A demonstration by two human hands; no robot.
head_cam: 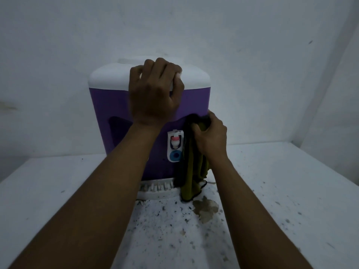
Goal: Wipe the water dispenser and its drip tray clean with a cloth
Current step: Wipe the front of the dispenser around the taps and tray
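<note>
A purple dispenser (pixel 112 105) with a white lid (pixel 194 78) stands on a white table (pixel 272 191), close to a pale wall (pixel 174 26). The left hand (pixel 153 94) is on top of it. Its fingers (pixel 161 65) are bent over the lid and hold on to it, with the thumb at the front edge. The right hand (pixel 210 136) is lower down, by the right side of the purple front. Its fingers are closed tight on a green cloth (pixel 194 171) and push the bunched top of it against the dispenser. The rest of the cloth hangs down, and its end lies on the table at the right end of the white drip tray (pixel 155 193). The tray sits at the foot of the dispenser. Just left of the cloth is a small white tap (pixel 175 141) with a pink top and a blue ring under it. The table has many dark specks on it. A brown stain (pixel 206 208) is on the table just by the end of the cloth.
</note>
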